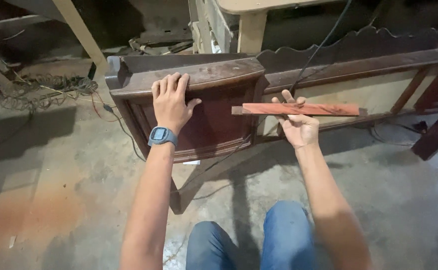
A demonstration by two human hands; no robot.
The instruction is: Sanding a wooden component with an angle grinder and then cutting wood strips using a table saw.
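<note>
A dark brown wooden furniture piece with a curved moulded top rail lies on its side on the floor in front of me. My left hand, with a blue-faced watch on the wrist, rests flat on that top rail, fingers spread over the edge. My right hand holds a thin reddish wooden strip horizontally, palm up, fingers curled around it near its left end. The strip hovers just in front of the furniture's long side rail with a scalloped edge.
Grey concrete floor with an orange stain at left. Tangled wire lies at far left. A black cable runs down over the furniture. Pale wooden table legs stand behind. My knees in blue jeans are at the bottom.
</note>
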